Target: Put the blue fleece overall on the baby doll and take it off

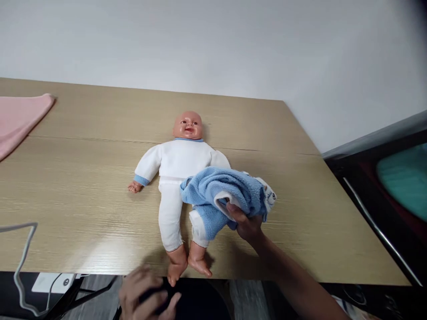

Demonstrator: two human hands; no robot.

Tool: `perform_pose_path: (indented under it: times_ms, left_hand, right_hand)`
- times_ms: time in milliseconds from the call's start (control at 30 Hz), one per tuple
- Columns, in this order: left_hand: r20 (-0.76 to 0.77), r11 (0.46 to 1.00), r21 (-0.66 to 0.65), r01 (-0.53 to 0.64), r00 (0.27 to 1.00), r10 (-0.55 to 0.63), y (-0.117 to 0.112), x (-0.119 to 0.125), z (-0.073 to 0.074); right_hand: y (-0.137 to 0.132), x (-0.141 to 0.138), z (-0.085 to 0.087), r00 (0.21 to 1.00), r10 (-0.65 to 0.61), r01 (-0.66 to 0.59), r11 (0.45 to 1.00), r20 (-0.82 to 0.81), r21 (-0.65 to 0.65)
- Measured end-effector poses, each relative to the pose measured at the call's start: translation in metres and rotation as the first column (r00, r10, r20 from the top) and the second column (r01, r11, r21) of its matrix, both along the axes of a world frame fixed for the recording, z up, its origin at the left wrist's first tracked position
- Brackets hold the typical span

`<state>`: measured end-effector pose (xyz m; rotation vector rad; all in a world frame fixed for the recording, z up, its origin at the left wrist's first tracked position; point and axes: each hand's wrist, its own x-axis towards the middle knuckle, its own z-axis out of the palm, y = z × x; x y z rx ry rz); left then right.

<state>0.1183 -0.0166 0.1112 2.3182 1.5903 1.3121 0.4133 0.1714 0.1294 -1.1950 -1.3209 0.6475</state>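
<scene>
A baby doll [185,160] in a white top and white trousers lies on its back on the wooden table, its bare feet at the front edge. My right hand [246,222] grips a bunched blue terry baby garment [223,186] with white trim, the thumb at a white-edged opening. The garment hangs over the doll's left arm and leg, covering part of them. My left hand [143,293] is just off the front edge, near the doll's feet, slightly blurred. Its fingers are apart and bent, with nothing in them.
A pink cloth [23,118] lies at the left of the table [100,115]. A grey cable [25,253] crosses the front left edge, above a white device [51,283]. A white wall rises behind. To the right stands a dark object with a teal surface [405,178].
</scene>
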Motion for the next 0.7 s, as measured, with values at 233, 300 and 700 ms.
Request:
perform_pose_path:
  times_ms: [233, 300, 700]
  left_hand:
    - [-0.025, 0.937, -0.345, 0.044, 0.998, -0.056, 0.042, -0.013, 0.004]
    - [-0.07, 0.928, -0.37, 0.05, 0.994, -0.081, 0.044, -0.014, 0.003]
    - [-0.1, 0.921, -0.375, 0.11, 0.982, -0.158, 0.076, 0.009, 0.015]
  right_hand:
    - [-0.001, -0.002, 0.006, 1.0, 0.027, -0.027, 0.999, 0.007, -0.046]
    - [-0.001, -0.003, 0.008, 1.0, 0.016, -0.016, 0.999, 0.002, -0.046]
    - [-0.002, -0.003, 0.016, 0.999, -0.007, 0.005, 0.999, 0.034, 0.042]
